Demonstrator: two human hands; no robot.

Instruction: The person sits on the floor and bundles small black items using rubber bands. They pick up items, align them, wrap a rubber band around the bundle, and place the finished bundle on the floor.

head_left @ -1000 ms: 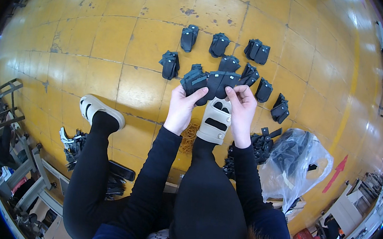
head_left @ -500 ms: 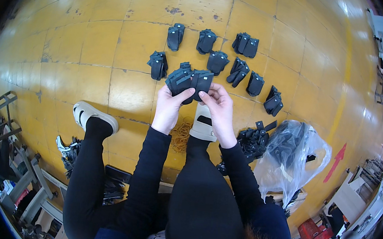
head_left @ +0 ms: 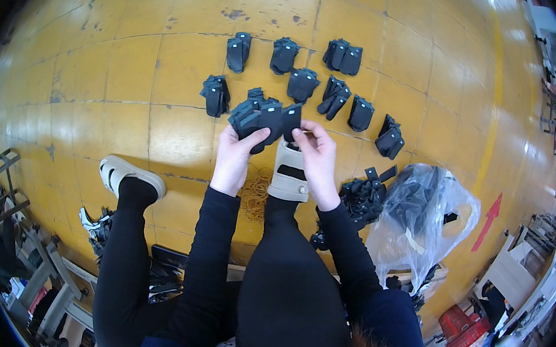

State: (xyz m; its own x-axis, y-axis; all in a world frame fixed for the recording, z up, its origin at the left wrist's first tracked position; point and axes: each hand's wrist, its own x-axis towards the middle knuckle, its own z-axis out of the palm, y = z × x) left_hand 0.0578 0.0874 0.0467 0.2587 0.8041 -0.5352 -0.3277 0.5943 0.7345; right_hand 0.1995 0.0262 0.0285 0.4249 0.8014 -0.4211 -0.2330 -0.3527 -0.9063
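Above the floor, my left hand point(head_left: 232, 159) grips a fanned stack of flat black pieces point(head_left: 250, 118), each with one rounded end and some with a small white tag. Its thumb presses on the front of the stack. My right hand point(head_left: 318, 156) pinches a tagged black piece point(head_left: 290, 119) between thumb and fingers, at the right edge of the stack. Whether that is a single piece or a few together I cannot tell. Beyond my hands, several small piles of the same pieces point(head_left: 303, 84) lie on the yellow floor.
Rubber bands point(head_left: 255, 198) are heaped by my right shoe point(head_left: 289, 172). Right of it lie a tangled black heap point(head_left: 362, 198) and a clear plastic bag point(head_left: 424, 221) with dark contents. Another dark pile point(head_left: 99, 233) sits by my left leg. Metal racks point(head_left: 48, 265) stand at the left.
My right hand has drawn its black piece slightly rightward from the stack, opening a gap at the top. The whole view has shifted a little, so the floor piles appear farther left.
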